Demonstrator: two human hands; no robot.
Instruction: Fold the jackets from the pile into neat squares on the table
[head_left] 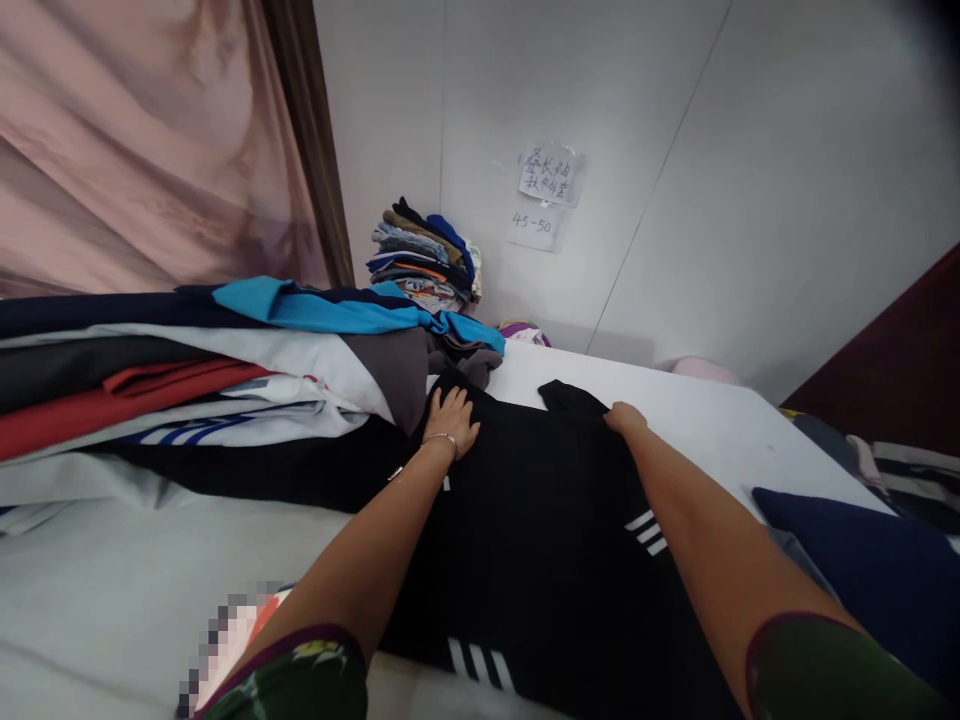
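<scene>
A black top with white stripes is spread out in front of me, partly over a white table and partly over the pale surface nearest me. My left hand lies flat on its upper left part, fingers apart and pressing the cloth. At the upper right edge, my right hand is closed on the fabric, and a small dark flap of the top sticks out just left of it. My forearms cover parts of the top. More black cloth runs left beneath a heap of clothes, but its connection to the top is unclear.
To the left lies a heap of clothes in red, white, grey and blue. A folded stack of clothes stands at the back by the wall. Navy cloth lies at right on the white table. Paper notes hang on the wall.
</scene>
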